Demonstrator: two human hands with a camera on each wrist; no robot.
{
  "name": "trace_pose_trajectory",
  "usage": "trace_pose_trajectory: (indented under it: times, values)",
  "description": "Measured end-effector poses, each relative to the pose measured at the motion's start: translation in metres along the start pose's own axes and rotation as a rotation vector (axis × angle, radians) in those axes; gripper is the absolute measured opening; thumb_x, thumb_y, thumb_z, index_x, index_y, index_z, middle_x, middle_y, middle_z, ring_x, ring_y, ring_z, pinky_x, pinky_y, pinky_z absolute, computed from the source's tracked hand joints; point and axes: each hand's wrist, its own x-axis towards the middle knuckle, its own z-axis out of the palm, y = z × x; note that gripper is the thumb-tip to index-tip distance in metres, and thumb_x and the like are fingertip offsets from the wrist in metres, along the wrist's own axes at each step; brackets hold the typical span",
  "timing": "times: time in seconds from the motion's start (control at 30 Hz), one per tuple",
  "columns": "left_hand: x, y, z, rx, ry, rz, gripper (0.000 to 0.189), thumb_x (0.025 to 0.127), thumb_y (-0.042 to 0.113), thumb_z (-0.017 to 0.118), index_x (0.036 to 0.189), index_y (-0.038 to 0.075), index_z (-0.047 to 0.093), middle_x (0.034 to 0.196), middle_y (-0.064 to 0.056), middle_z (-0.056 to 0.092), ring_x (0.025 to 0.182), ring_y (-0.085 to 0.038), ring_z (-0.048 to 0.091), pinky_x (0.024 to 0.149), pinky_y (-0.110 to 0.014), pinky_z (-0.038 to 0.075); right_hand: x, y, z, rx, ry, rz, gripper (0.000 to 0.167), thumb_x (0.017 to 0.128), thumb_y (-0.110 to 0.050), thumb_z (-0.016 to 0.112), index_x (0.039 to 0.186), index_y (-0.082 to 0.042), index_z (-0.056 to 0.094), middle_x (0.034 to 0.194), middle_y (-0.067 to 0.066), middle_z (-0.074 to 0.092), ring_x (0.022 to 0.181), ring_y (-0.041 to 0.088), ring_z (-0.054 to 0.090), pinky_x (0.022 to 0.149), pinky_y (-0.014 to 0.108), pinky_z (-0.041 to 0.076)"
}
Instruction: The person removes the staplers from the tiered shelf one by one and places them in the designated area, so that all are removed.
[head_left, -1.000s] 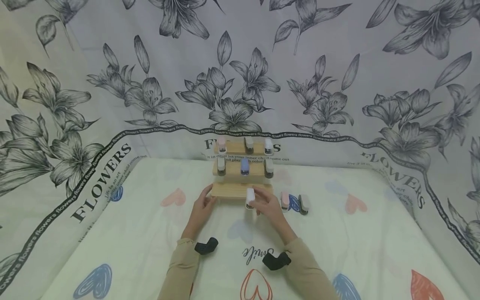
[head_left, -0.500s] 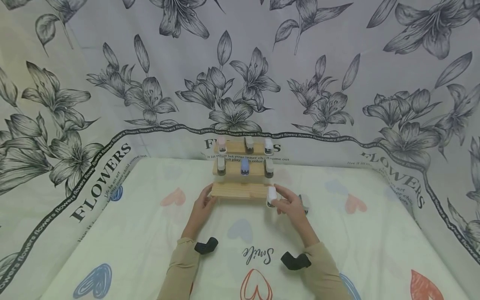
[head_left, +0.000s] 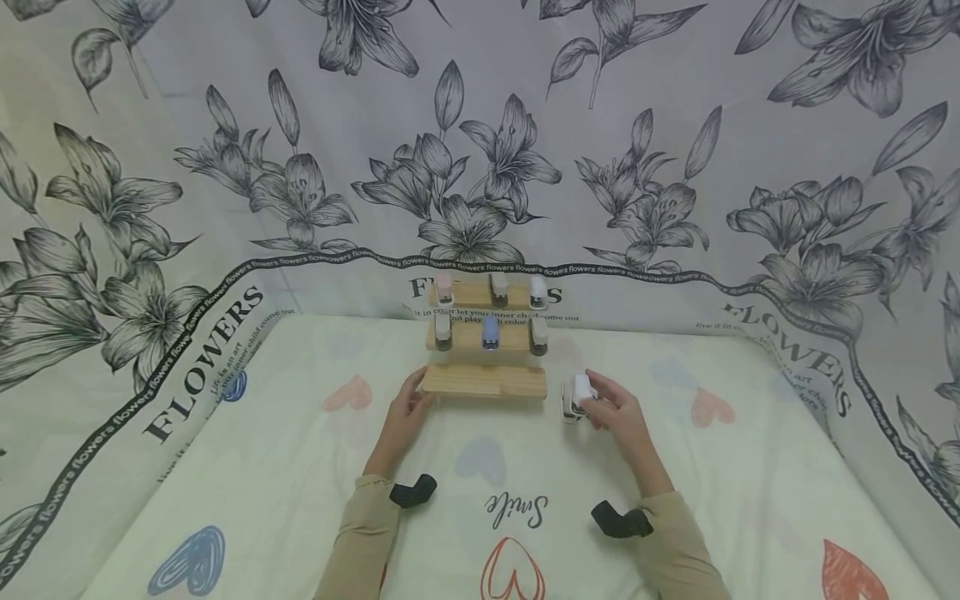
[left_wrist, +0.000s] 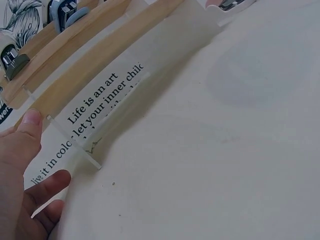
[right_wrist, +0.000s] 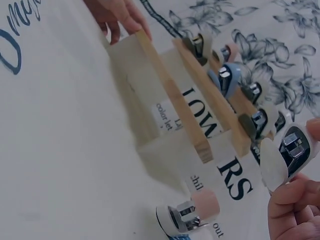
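My left hand [head_left: 403,410] holds the left end of a tiered display stand, its thumb on the lowest wooden board [left_wrist: 90,72]; the loosely bent lower fingers show below it in the left wrist view. To the stand's right, my right hand [head_left: 618,410] pinches a white mini stapler [right_wrist: 295,150] between thumb and fingers. In the head view this stapler overlaps a pink mini stapler [right_wrist: 204,206] standing on the cloth. No stapler stands on the lowest board. On the middle board are a blue stapler [head_left: 491,332] and two pale ones, left [head_left: 442,331] and right [head_left: 537,333].
The top board carries a pink stapler [head_left: 444,288], a grey one [head_left: 498,288] and a white one [head_left: 537,290]. A cloth printed with hearts [head_left: 483,460] covers the surface. Behind the stand hangs a flower-printed curtain [head_left: 480,167].
My right hand has carried the white stapler right, from the front of the lowest board to beside the stand, over the pink stapler. My left hand has stayed on the stand.
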Motion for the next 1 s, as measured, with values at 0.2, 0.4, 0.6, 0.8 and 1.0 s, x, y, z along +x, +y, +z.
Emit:
trace_pose_trajectory:
  times: [0.2, 0.4, 0.6, 0.8, 1.0]
  values:
    - [0.0, 0.002, 0.0, 0.01, 0.001, -0.001, 0.053, 0.09, 0.042, 0.047, 0.137, 0.023, 0.033, 0.131, -0.007, 0.043, 0.088, -0.021, 0.054, 0.074, -0.04, 0.044, -0.001, 0.002, -0.017, -0.041, 0.051, 0.005, 0.053, 0.084, -0.013, 0.063, 0.132, -0.005, 0.043, 0.132, 0.011, 0.043, 0.066, 0.011, 0.053, 0.056, 0.022, 0.044]
    - [0.001, 0.001, 0.0, 0.008, -0.002, -0.005, 0.053, 0.089, 0.043, 0.048, 0.137, 0.025, 0.034, 0.134, -0.006, 0.04, 0.091, -0.021, 0.053, 0.077, -0.042, 0.043, -0.001, 0.001, -0.032, -0.065, 0.09, 0.012, 0.053, 0.084, -0.016, 0.063, 0.132, -0.005, 0.043, 0.131, 0.012, 0.044, 0.065, 0.022, 0.056, 0.058, 0.025, 0.046]
    - [0.0, 0.002, 0.0, 0.005, -0.003, 0.002, 0.053, 0.09, 0.041, 0.048, 0.137, 0.022, 0.033, 0.138, -0.009, 0.036, 0.095, -0.023, 0.053, 0.079, -0.044, 0.042, -0.002, 0.001, -0.045, -0.1, 0.12, 0.041, 0.056, 0.084, -0.02, 0.064, 0.133, -0.005, 0.041, 0.133, 0.013, 0.042, 0.061, 0.014, 0.054, 0.059, 0.023, 0.045]
    - [-0.001, 0.002, 0.0, 0.011, -0.004, -0.012, 0.054, 0.089, 0.044, 0.048, 0.137, 0.024, 0.033, 0.136, -0.007, 0.038, 0.092, -0.022, 0.054, 0.078, -0.042, 0.043, -0.003, 0.007, -0.061, -0.119, 0.134, 0.074, 0.058, 0.085, -0.021, 0.063, 0.135, -0.004, 0.038, 0.135, 0.016, 0.038, 0.06, 0.011, 0.053, 0.06, 0.022, 0.044]
    - [-0.001, 0.003, 0.0, -0.002, 0.003, -0.012, 0.053, 0.09, 0.042, 0.049, 0.137, 0.025, 0.033, 0.117, -0.012, 0.054, 0.09, -0.024, 0.055, 0.077, -0.044, 0.043, -0.002, 0.015, -0.073, -0.073, 0.144, 0.085, 0.055, 0.086, -0.014, 0.061, 0.134, -0.001, 0.037, 0.135, 0.019, 0.037, 0.058, 0.006, 0.049, 0.057, 0.02, 0.043]
